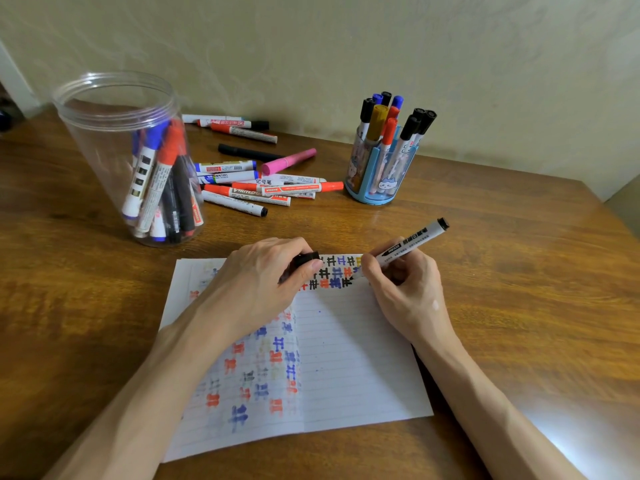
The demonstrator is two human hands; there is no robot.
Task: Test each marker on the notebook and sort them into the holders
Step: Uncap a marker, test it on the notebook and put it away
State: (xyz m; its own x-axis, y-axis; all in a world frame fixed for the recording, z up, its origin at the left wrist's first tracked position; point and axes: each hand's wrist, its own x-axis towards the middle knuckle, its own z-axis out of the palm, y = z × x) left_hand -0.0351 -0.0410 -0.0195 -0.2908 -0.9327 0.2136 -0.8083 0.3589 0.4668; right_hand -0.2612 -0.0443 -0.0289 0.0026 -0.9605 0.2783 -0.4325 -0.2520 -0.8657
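An open lined notebook [349, 358] lies on the wooden table, covered with red, blue and black test marks. My right hand [405, 289] grips a white black-ink marker [414, 242], its tip touching the page at the end of the top rows of marks. My left hand [263, 282] rests on the notebook's upper left and pinches the marker's black cap [305, 258]. A clear plastic jar [138, 161] at the left holds several markers. A blue cartoon pen holder [382, 168] at the back right holds several more, caps up.
Loose markers [263, 188] lie in a pile between the jar and the blue holder, with a pink one [289, 161] and a black one [247, 152] behind them and a few more [235, 126] near the wall. The table's right edge runs past the holder.
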